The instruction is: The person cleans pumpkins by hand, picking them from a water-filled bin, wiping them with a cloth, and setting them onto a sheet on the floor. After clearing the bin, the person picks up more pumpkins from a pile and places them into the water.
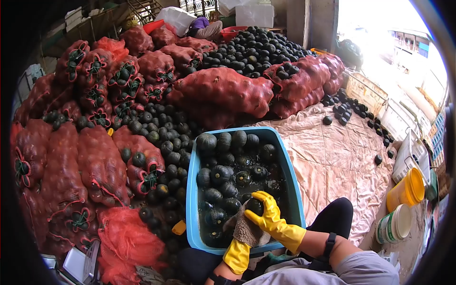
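Note:
A blue tub [192, 209] of water stands in front of me, with many dark green squashes [220, 175] in it. Over the tub's near right part, my right hand [270, 213], in a yellow rubber glove, grips one dark squash [255, 206] with thumb and fingers. My left hand [237, 251], also gloved in yellow, is beneath a brown cloth [251, 228] that lies against the same squash. The cloth hides the left hand's fingers.
Red mesh sacks [223, 92] full of squashes are stacked at the left and back. A heap of loose squashes [261, 47] lies behind. A beige sheet [332, 147] covers the floor at right, near a yellow bucket [403, 190] and a white bucket [394, 224]. Someone in purple [202, 23] bends at the back.

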`<state>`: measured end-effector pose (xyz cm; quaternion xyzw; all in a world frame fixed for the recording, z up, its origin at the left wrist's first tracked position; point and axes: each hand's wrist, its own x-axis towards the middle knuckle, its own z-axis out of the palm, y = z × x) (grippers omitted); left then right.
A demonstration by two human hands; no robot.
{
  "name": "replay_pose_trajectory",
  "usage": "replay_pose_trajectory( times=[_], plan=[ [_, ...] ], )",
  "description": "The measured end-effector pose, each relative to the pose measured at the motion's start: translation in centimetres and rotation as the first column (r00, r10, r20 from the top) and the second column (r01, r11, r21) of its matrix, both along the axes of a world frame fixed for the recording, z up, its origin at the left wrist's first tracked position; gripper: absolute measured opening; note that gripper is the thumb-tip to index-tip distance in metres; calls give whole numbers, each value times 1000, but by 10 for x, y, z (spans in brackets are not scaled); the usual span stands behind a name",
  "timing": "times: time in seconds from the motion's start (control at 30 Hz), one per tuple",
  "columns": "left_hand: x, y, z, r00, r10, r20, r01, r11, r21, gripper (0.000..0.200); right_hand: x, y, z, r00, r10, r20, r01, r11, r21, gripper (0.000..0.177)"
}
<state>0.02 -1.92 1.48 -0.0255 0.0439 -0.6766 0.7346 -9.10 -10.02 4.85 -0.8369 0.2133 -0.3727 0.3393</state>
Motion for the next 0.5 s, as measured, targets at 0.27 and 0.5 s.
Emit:
replay_pose_trajectory(
  times=[0.27, 0.5],
  plan=[
    [9, 7, -27, 189, 39, 981, -584, 808, 80, 34, 2, 28, 45, 964, 76, -256, -68, 997, 39, 37],
    [-4, 16, 39, -167, 173, 971, -580, 779, -239, 42, 4, 15, 26, 908, 22, 418, -401, 332, 854, 42]
  ],
)
